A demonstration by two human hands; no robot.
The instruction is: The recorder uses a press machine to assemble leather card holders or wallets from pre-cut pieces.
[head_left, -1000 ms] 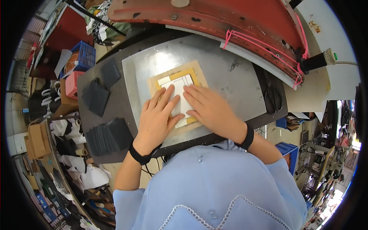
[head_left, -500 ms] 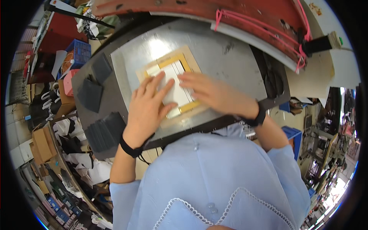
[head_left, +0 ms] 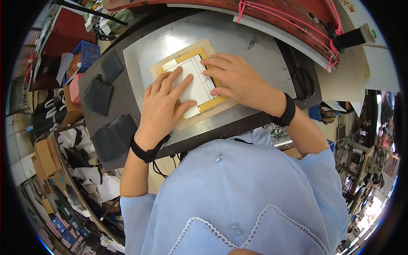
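A white rectangular sheet (head_left: 187, 83) with dark lines along its right side lies inside a yellow frame (head_left: 193, 54) on a tan backing board (head_left: 159, 62). Spread across the sheet's left part, my left hand (head_left: 163, 97) presses its fingertips down on the white surface. My right hand (head_left: 238, 80) reaches in from the right, its fingers apart and their tips at the sheet's right edge and the frame. Nothing shows gripped in either hand. Beneath the board is a shiny metal plate (head_left: 250, 51).
Dark flat pieces lie at the table's left: a stack (head_left: 114, 138) and two loose ones farther back. Black-handled scissors (head_left: 303, 80) rest at the right edge. A red machine beam (head_left: 280, 12) with pink cord spans the far side, beside a black thread spool (head_left: 352, 40).
My right hand, blurred before, is now steady at the sheet's right edge, with its fingers spread wider. My left hand keeps its place on the sheet.
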